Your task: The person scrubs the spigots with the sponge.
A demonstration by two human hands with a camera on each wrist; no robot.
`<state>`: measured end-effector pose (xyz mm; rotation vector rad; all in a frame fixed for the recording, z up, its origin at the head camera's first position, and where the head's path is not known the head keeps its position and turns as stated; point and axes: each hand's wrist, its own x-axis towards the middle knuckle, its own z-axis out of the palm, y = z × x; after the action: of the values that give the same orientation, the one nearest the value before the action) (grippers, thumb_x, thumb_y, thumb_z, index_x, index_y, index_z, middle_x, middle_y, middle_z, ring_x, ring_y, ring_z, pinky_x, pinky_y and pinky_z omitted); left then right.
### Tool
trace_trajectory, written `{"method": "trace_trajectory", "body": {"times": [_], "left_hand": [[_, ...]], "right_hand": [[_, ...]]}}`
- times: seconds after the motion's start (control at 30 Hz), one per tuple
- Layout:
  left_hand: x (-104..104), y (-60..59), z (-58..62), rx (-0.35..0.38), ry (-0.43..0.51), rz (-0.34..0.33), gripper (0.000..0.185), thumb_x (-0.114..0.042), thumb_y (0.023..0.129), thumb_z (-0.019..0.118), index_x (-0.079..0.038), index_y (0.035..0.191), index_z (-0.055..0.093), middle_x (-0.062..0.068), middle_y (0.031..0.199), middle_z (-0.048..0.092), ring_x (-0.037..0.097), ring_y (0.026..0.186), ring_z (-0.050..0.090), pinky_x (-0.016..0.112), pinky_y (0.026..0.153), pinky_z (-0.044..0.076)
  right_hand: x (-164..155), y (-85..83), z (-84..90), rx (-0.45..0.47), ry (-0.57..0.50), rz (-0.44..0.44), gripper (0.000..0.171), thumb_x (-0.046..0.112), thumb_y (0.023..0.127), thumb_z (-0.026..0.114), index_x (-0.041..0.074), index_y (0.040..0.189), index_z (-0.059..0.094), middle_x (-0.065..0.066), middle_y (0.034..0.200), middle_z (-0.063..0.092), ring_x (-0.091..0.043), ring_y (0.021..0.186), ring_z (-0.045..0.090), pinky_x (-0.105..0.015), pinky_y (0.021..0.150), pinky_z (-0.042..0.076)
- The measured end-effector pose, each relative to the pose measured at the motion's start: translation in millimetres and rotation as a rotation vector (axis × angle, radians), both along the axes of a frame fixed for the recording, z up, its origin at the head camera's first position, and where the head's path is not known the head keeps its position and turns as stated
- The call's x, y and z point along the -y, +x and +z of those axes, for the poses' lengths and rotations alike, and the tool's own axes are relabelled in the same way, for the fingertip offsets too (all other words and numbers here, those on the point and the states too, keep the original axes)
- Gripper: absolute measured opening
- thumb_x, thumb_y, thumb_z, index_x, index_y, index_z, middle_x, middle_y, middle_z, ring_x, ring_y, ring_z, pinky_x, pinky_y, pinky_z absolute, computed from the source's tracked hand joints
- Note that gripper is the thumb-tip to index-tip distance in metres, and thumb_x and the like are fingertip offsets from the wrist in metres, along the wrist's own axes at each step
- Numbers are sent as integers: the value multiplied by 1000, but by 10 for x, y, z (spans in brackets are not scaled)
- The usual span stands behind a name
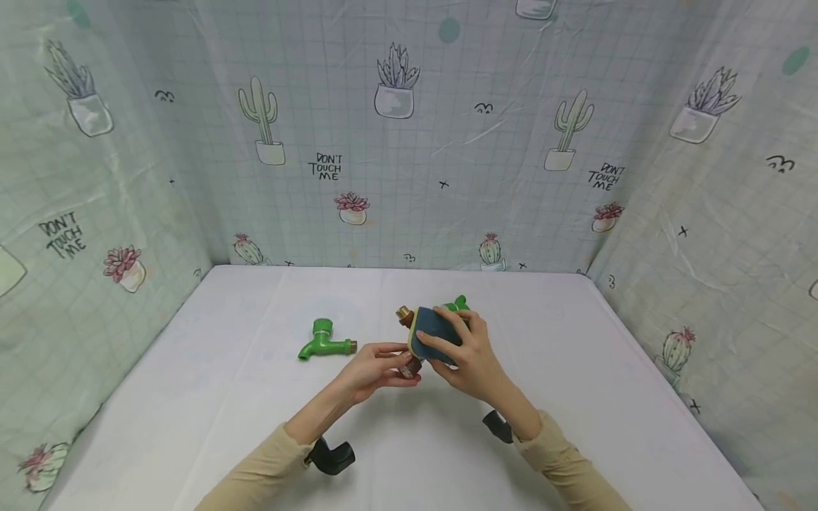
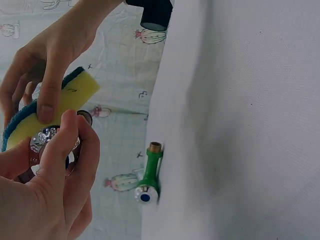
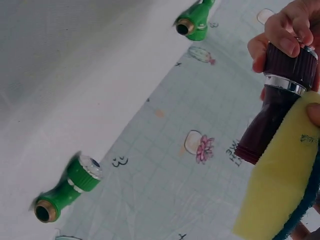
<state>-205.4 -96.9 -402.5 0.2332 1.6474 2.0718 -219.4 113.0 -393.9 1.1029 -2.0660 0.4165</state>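
Brown tap half behind sponge

Both forearms wear long beige sleeves of a soft, plain knit, ending just short of the wrists. The left hand and right hand are bare, without rings or gloves. A black camera unit (rounded, lens-like) is strapped under each wrist, dark against the cloth.

Green tap lying on white table, another green tap behind, cactus-print backdrop
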Motion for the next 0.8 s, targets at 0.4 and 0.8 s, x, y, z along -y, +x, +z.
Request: {"method": "trace_trajectory", "body": {"times": [0.4, 0.8], "left_hand": [[88, -33, 35, 167, 136, 72, 49, -11, 93, 46, 13, 132, 28, 27, 124, 41, 28, 97, 60, 36, 85, 51], [165, -20, 200, 310, 290, 37, 50, -9, 95, 40, 7, 137, 19, 20, 119, 39, 22, 88, 62, 28, 79, 54]], "right_hand": [[-232, -15, -59, -73, 72, -60, 58, 20, 63, 77, 28, 117, 58, -21, 127, 43, -36, 102, 36, -52, 78, 35], [-351, -116, -140, -276, 45, -9, 28, 30, 91, 39, 28, 105, 64, -22, 119, 49, -38, 97, 39, -54, 73, 35]]}}
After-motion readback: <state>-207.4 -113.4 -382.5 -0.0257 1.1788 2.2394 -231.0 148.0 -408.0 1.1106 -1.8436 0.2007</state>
